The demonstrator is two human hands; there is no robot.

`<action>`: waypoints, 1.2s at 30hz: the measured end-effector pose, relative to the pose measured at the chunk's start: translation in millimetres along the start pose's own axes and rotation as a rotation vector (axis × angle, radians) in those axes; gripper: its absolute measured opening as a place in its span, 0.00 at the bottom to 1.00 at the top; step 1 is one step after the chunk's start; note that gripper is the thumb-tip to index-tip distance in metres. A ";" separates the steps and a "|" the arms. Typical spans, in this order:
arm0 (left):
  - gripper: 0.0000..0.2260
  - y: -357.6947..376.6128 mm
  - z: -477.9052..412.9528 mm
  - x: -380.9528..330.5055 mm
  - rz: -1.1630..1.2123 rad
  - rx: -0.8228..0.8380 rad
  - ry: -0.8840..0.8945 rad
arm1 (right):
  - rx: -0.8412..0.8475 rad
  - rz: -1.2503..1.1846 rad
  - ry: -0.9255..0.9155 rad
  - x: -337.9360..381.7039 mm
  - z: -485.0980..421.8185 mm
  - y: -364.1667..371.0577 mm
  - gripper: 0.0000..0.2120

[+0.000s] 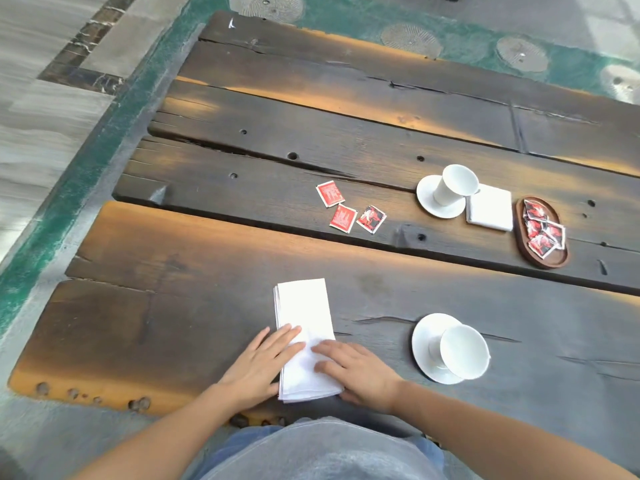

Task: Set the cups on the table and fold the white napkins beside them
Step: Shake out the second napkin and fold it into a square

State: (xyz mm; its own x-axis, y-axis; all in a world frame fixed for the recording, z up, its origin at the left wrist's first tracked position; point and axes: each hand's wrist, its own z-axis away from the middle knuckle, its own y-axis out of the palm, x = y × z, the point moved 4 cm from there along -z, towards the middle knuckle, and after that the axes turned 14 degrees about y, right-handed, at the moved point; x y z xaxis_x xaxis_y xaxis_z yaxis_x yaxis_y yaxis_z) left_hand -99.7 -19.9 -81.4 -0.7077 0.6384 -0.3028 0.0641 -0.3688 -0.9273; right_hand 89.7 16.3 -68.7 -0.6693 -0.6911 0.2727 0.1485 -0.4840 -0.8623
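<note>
A white napkin, folded into a long strip, lies on the dark wooden table near its front edge. My left hand lies flat on the strip's near left part, fingers spread. My right hand presses flat on its near right side. To the right, a white cup stands on a white saucer. Farther back, a second white cup stands on its saucer, with a folded square napkin beside it.
Three red sachets lie loose mid-table. A brown oval wooden tray holding several more red sachets sits at the right. The table's left edge drops to a green and grey floor.
</note>
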 end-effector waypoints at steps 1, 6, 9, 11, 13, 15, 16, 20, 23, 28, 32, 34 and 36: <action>0.33 1.6 -0.5 0.9 -0.015 0.000 0.001 | -0.022 0.046 0.028 -4.8 -1.1 3.8 0.33; 0.24 1.9 2.1 4.4 -0.015 -0.057 -0.017 | 0.019 0.014 0.145 -29.4 -10.5 12.3 0.37; 0.18 0.3 0.5 5.7 0.073 -0.093 -0.041 | 0.033 0.065 0.141 -36.3 -17.8 11.6 0.35; 0.15 -4.4 -0.6 6.9 0.052 -0.126 -0.029 | 0.028 0.070 0.137 -37.8 -19.4 11.6 0.35; 0.17 -12.0 -2.5 9.0 0.061 -0.163 -0.053 | 0.016 0.051 0.156 -40.1 -19.0 11.7 0.33; 0.22 -17.7 -3.3 10.7 0.090 -0.244 -0.098 | 0.002 0.014 0.189 -40.7 -18.5 12.5 0.31; 0.22 -17.5 -3.7 11.8 0.152 -0.285 -0.126 | -0.008 -0.011 0.204 -40.7 -18.8 12.3 0.30; 0.09 -16.0 -5.0 22.7 0.466 -0.331 -0.359 | -0.066 -0.125 0.212 -39.5 -23.2 7.9 0.27; 0.13 -18.8 -6.8 27.3 0.585 -0.378 -0.473 | -0.113 -0.284 0.290 -40.6 -28.5 -1.7 0.19; 0.11 -16.9 -8.6 35.5 0.785 -0.494 -0.621 | -0.126 -0.647 0.476 -42.5 -43.8 -18.2 0.08; 0.15 -14.8 -10.8 30.4 0.807 -0.476 -0.613 | -0.058 -0.704 0.549 -47.1 -51.2 -15.5 0.15; 0.15 -13.7 -11.6 28.5 0.799 -0.498 -0.639 | -0.044 -0.737 0.588 -49.5 -53.7 -12.1 0.21; 0.12 -9.7 -11.9 30.5 0.852 -0.545 -0.684 | -0.040 -0.767 0.608 -49.8 -56.1 -10.9 0.22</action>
State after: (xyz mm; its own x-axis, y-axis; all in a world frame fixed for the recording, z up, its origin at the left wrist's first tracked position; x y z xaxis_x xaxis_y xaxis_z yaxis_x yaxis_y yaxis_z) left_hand -113.5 11.2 -84.3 -0.5087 -0.2173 -0.8331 0.8588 -0.0591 -0.5090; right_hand 80.6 86.0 -96.8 -0.8365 0.2039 0.5086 -0.5011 -0.6602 -0.5595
